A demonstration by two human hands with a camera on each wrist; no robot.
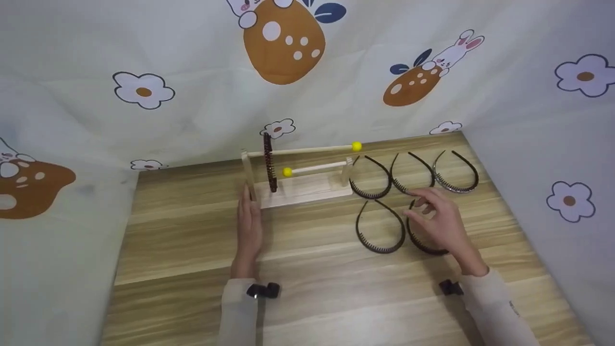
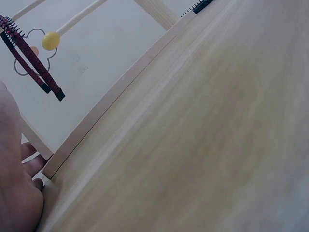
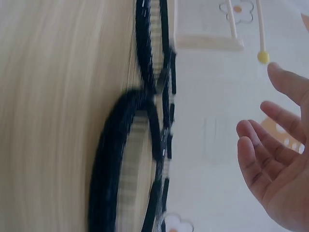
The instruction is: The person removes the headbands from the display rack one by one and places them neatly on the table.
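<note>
A wooden headband stand (image 1: 307, 192) with two rods tipped by yellow balls is at the back of the table. One dark reddish headband (image 1: 269, 166) hangs on its upper rod, near the left upright. My left hand (image 1: 249, 226) rests against the stand's left end, fingers extended along it; in the left wrist view the hand (image 2: 17, 179) is partly cut off. Over the black headband (image 1: 435, 250) at front right hovers my right hand (image 1: 439, 221), fingers loosely bent and holding nothing. The right wrist view shows that hand (image 3: 285, 159) apart from the headbands (image 3: 108, 159).
Right of the stand, a back row holds black headbands (image 1: 390, 180) (image 1: 434, 175) and one with a glittery band (image 1: 477, 180). Another black headband (image 1: 402, 228) lies in front. Patterned cloth (image 1: 202, 110) hangs behind the wooden table (image 1: 312, 269).
</note>
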